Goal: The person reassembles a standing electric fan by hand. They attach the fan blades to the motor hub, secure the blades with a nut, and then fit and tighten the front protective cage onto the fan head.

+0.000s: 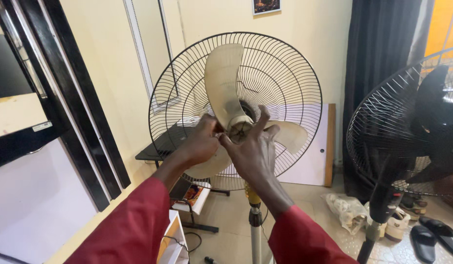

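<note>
A standing fan (pixel 236 110) faces me with its front guard off, showing a dusty cream three-bladed propeller (pixel 224 83) inside the black wire rear cage (pixel 290 68). My left hand (pixel 199 142) pinches the left side of the blade hub (pixel 239 129). My right hand (pixel 253 151) holds the hub from below and in front, thumb and forefinger spread around it. Both arms wear red sleeves. The fan's pole (pixel 255 220) with a yellow collar drops between my forearms.
A second black fan (pixel 412 122) with its cage on stands at the right on a pole. Sandals (pixel 432 237) and a crumpled plastic bag (pixel 346 210) lie on the floor. A small black table (pixel 160 149) sits behind left; a white board (pixel 314 151) leans on the wall.
</note>
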